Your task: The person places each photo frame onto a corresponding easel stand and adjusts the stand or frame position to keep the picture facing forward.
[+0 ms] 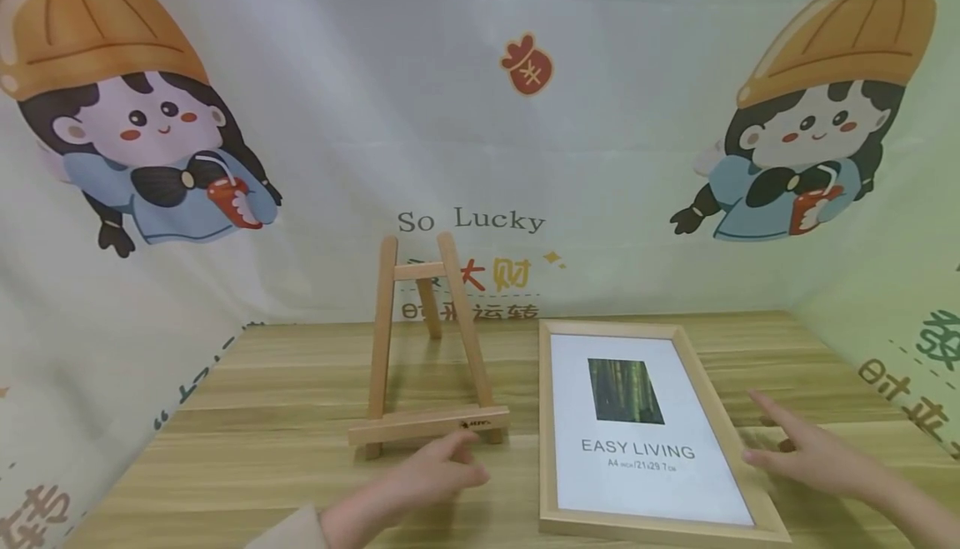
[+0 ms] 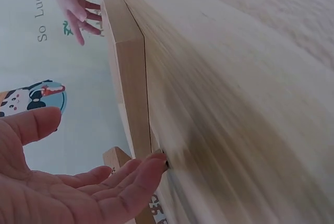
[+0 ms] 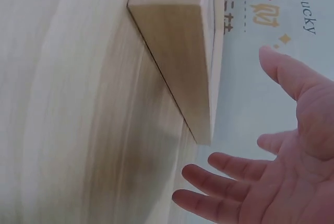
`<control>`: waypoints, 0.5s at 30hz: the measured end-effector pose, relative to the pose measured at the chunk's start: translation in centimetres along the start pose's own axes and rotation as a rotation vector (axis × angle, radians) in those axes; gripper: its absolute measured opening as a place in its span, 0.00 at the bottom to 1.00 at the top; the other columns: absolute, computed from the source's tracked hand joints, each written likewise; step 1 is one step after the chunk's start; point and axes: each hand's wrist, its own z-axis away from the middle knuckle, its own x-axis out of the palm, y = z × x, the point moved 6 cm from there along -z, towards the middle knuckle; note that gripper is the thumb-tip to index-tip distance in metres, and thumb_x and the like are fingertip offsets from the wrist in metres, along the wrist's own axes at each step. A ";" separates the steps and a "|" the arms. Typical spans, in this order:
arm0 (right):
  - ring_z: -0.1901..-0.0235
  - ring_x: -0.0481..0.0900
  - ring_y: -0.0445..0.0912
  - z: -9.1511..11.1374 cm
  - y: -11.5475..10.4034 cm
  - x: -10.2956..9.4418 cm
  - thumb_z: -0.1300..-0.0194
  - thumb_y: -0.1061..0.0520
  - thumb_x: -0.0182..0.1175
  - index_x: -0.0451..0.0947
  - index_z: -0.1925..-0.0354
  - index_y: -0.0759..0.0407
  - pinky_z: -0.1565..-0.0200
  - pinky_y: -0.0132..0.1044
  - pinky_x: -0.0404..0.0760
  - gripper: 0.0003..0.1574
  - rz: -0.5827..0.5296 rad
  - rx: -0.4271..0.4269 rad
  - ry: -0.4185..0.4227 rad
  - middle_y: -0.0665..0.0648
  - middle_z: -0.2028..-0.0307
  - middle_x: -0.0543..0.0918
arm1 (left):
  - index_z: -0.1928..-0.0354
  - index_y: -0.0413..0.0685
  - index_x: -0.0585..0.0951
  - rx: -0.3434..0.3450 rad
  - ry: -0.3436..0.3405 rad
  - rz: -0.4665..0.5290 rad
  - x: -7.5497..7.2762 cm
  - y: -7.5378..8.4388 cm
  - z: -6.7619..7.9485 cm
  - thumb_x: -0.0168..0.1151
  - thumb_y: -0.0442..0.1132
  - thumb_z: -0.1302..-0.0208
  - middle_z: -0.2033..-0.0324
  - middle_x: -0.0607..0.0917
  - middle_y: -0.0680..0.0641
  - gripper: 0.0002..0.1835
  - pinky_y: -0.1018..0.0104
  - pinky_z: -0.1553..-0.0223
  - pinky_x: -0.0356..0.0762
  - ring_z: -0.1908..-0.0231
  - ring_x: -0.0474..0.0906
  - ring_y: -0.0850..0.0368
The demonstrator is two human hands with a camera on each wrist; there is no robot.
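Note:
A picture frame (image 1: 549,432) with a light wooden border lies face up on the table, its white insert printed "EASY LIVING" below a small forest photo. To its left stands a small wooden easel (image 1: 384,324) with a crossbar ledge. My left hand (image 1: 427,478) hovers in front of the easel's ledge, its fingers loosely extended and holding nothing. On the frame's other side is my right hand (image 1: 813,453), fingers spread and thumb apart. The right wrist view shows a gap between that hand (image 3: 292,166) and the frame's side (image 3: 180,51).
The wood-grain table (image 1: 262,416) carries both objects. A pale cloth backdrop (image 1: 480,132) with cartoon figures and lettering rises behind the table and along both sides. The easel's back leg (image 1: 429,307) reaches toward the rear edge.

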 end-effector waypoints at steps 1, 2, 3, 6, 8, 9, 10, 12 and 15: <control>0.60 0.75 0.69 0.0 0.2 0.1 0.37 0.50 0.56 0.38 0.34 0.76 0.63 0.61 0.76 0.52 -0.026 0.022 -0.020 0.88 0.47 0.58 | 0.37 0.33 0.61 -0.003 -0.004 0.011 0.2 0.0 -0.1 0.58 0.42 0.40 0.49 0.72 0.32 0.33 0.42 0.52 0.72 0.55 0.74 0.41; 0.60 0.75 0.69 -0.1 0.4 0.3 0.36 0.50 0.55 0.36 0.33 0.76 0.63 0.61 0.77 0.52 -0.049 0.041 -0.037 0.89 0.47 0.57 | 0.36 0.33 0.60 -0.007 -0.008 0.022 0.3 0.1 -0.2 0.58 0.41 0.40 0.49 0.72 0.33 0.33 0.42 0.52 0.72 0.56 0.74 0.43; 0.59 0.74 0.69 -0.1 0.5 0.4 0.36 0.50 0.54 0.34 0.33 0.75 0.62 0.61 0.77 0.52 -0.066 0.057 -0.047 0.89 0.47 0.57 | 0.36 0.34 0.60 -0.010 -0.009 0.031 0.4 0.1 -0.3 0.58 0.42 0.41 0.49 0.72 0.34 0.34 0.43 0.53 0.73 0.57 0.75 0.45; 0.58 0.72 0.72 -0.2 0.8 0.6 0.36 0.48 0.54 0.34 0.34 0.76 0.61 0.63 0.75 0.53 -0.062 0.091 -0.060 0.87 0.49 0.61 | 0.35 0.34 0.58 -0.022 -0.016 0.063 0.8 0.1 -0.6 0.59 0.41 0.41 0.49 0.72 0.35 0.35 0.49 0.57 0.76 0.62 0.75 0.49; 0.58 0.73 0.70 -0.2 0.9 0.7 0.36 0.47 0.54 0.35 0.34 0.76 0.61 0.62 0.75 0.53 -0.080 0.128 -0.069 0.85 0.50 0.65 | 0.35 0.35 0.58 -0.035 -0.023 0.073 1.0 0.2 -0.8 0.59 0.41 0.41 0.49 0.72 0.36 0.36 0.51 0.60 0.76 0.63 0.74 0.50; 0.59 0.74 0.67 -0.2 0.9 0.7 0.36 0.47 0.54 0.35 0.34 0.76 0.63 0.58 0.77 0.53 -0.107 0.155 -0.076 0.82 0.52 0.67 | 0.34 0.35 0.57 -0.037 -0.026 0.073 1.1 0.3 -0.9 0.59 0.41 0.42 0.49 0.72 0.36 0.36 0.52 0.60 0.76 0.62 0.74 0.50; 0.61 0.75 0.63 -0.2 1.0 0.8 0.35 0.47 0.53 0.34 0.34 0.75 0.64 0.55 0.78 0.53 -0.145 0.182 -0.085 0.80 0.52 0.68 | 0.34 0.35 0.57 -0.039 -0.032 0.072 1.3 0.4 -1.0 0.59 0.41 0.42 0.49 0.72 0.36 0.37 0.52 0.60 0.76 0.62 0.74 0.49; 0.66 0.76 0.55 -0.2 1.1 1.0 0.35 0.47 0.53 0.34 0.33 0.75 0.68 0.47 0.80 0.52 -0.231 0.238 -0.095 0.76 0.54 0.70 | 0.34 0.35 0.57 -0.044 -0.041 0.070 1.5 0.6 -1.2 0.59 0.40 0.42 0.49 0.72 0.36 0.37 0.53 0.61 0.76 0.62 0.74 0.49; 0.74 0.73 0.45 -0.2 1.3 1.3 0.36 0.48 0.54 0.33 0.34 0.74 0.75 0.37 0.79 0.53 -0.341 0.300 -0.101 0.69 0.58 0.73 | 0.34 0.35 0.57 -0.045 -0.042 0.061 2.0 0.7 -1.6 0.60 0.40 0.43 0.51 0.73 0.38 0.38 0.58 0.65 0.75 0.64 0.73 0.51</control>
